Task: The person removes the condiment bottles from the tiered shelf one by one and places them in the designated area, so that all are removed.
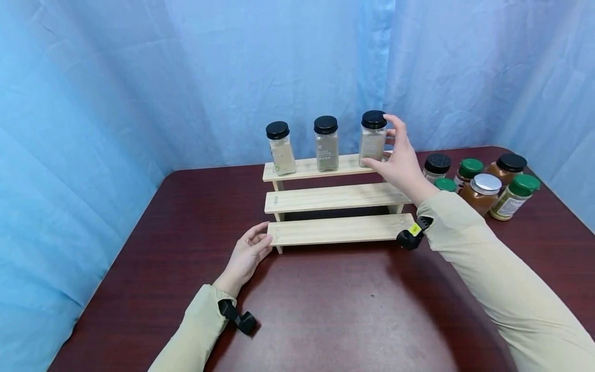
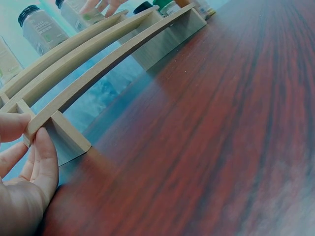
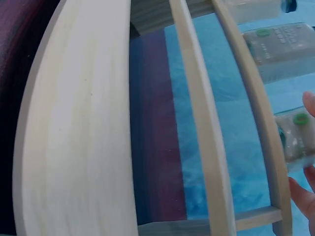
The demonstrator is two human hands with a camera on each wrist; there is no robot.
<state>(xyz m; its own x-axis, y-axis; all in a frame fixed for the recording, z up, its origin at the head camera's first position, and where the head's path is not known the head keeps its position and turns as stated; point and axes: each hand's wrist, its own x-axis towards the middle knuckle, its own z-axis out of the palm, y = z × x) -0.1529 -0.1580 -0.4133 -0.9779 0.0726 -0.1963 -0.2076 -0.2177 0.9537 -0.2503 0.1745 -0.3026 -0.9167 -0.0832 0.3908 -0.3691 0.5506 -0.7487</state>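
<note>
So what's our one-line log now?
left hand: grips bottom shelf | right hand: holds rightmost jar at top shelf | other top-shelf jars: two

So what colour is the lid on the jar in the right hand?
The lid on that jar is black; the head view shows it best.

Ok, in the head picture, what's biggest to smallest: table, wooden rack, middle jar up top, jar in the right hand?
1. Table
2. Wooden rack
3. Middle jar and held jar: they look too alike to rank
</note>
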